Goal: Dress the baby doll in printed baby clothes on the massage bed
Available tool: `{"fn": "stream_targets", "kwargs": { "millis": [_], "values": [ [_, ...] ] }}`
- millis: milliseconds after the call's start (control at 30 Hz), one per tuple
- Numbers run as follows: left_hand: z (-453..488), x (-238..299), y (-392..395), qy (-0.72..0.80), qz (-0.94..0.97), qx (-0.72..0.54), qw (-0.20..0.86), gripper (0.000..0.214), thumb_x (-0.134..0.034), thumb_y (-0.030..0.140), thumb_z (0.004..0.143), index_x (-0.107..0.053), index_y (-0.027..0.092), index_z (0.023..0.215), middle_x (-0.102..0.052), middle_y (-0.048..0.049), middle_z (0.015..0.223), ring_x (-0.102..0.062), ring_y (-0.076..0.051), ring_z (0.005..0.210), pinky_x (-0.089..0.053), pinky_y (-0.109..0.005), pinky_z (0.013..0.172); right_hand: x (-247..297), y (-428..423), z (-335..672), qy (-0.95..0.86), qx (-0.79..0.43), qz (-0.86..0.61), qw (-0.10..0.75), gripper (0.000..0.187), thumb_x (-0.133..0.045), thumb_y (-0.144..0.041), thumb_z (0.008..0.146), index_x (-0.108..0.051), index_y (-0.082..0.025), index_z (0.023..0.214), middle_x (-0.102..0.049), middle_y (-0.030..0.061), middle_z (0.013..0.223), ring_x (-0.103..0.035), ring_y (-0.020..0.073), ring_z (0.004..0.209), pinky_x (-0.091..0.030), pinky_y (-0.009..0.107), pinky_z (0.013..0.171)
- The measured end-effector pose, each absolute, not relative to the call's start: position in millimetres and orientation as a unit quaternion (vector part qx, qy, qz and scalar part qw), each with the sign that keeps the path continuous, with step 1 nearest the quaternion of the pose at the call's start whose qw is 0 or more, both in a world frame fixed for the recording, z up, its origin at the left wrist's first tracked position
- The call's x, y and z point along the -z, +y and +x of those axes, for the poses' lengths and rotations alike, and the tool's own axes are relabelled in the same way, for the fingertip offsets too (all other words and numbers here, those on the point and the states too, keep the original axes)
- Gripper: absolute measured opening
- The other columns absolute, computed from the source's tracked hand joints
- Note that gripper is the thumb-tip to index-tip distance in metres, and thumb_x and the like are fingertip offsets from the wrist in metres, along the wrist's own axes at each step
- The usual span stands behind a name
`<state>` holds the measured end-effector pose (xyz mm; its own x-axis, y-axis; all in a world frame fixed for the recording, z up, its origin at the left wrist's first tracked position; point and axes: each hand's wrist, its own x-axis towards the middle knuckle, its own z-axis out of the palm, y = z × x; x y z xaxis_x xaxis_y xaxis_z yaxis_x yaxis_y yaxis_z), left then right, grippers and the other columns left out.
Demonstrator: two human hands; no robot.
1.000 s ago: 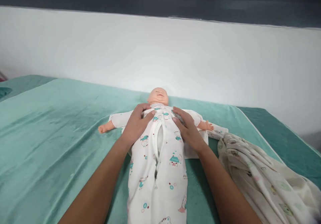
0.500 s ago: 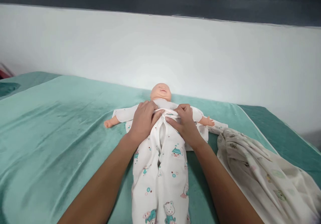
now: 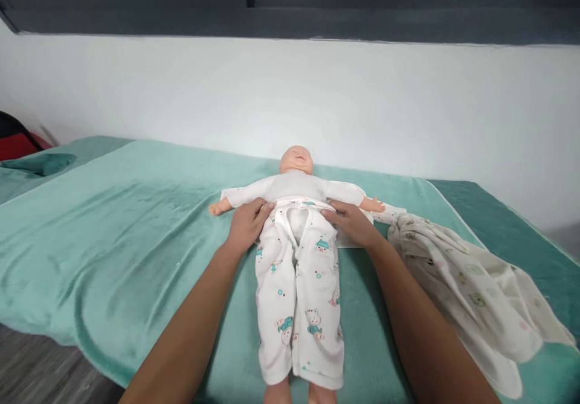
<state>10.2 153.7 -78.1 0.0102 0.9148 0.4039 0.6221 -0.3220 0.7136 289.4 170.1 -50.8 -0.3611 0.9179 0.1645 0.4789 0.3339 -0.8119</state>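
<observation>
A baby doll [image 3: 296, 161] lies on its back, arms spread, in a plain white long-sleeved top. White baby pants [image 3: 276, 277] with animal and house prints cover its legs, an open slit showing at the crotch; its bare lower legs stick out at the bottom. At the waistband's left side, my left hand [image 3: 250, 223] is closed on the pants' edge. On the opposite side my right hand [image 3: 351, 220] pinches the waistband, thumb in front. Part of a white printed garment [image 3: 353, 239] lies spread beneath the doll.
Green plush sheeting [image 3: 149, 229] covers the bed. A crumpled white printed cloth [image 3: 466, 277] lies to the right, up to the doll's hand. Behind the doll rises a white wall [image 3: 181, 90] under a dark window frame [image 3: 136, 14]. A red and black object [image 3: 20, 141] stands far left.
Both hands have moved apart from the waistband's middle to its sides. The waistband is now spread wider and flatter. My view has drawn back, showing the doll's lower legs.
</observation>
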Motion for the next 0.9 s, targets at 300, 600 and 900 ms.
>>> {"fn": "stream_targets", "kwargs": {
  "millis": [300, 600, 900],
  "values": [
    [-12.3, 86.1, 124.0, 0.464, 0.613, -0.436, 0.468, 0.050, -0.076, 0.052, 0.075, -0.060, 0.018, 0.108, -0.063, -0.0064, 0.108, -0.059, -0.024, 0.103, -0.046, -0.032, 0.086, 45.1, 122.9, 295.9, -0.725, -0.399, -0.494, 0.268, 0.055, -0.078, -0.050, 0.074, -0.057, -0.023, 0.117, -0.066, 0.0013, 0.111, -0.059, 0.0235, 0.099, -0.043, 0.032, 0.084],
    [-6.0, 88.8, 117.2, 0.474, 0.590, -0.480, 0.443, 0.033, -0.074, 0.045, 0.078, -0.053, 0.020, 0.083, -0.051, 0.0030, 0.078, -0.048, -0.014, 0.073, -0.037, -0.025, 0.067, 52.1, 120.6, 277.9, -0.716, -0.237, -0.587, 0.295, 0.042, -0.079, -0.051, 0.068, -0.053, -0.023, 0.085, -0.061, -0.0012, 0.083, -0.054, 0.0199, 0.078, -0.036, 0.030, 0.066],
    [20.9, 90.7, 127.5, 0.615, 0.576, -0.524, 0.122, 0.014, -0.056, 0.027, 0.078, -0.042, 0.024, 0.075, -0.050, 0.0034, 0.068, -0.043, -0.016, 0.065, -0.031, -0.027, 0.064, 61.7, 117.4, 249.0, -0.684, -0.025, -0.617, 0.389, 0.024, -0.052, -0.031, 0.082, -0.036, -0.023, 0.067, -0.048, -0.0012, 0.066, -0.040, 0.0176, 0.066, -0.024, 0.031, 0.062]
  ]
}}
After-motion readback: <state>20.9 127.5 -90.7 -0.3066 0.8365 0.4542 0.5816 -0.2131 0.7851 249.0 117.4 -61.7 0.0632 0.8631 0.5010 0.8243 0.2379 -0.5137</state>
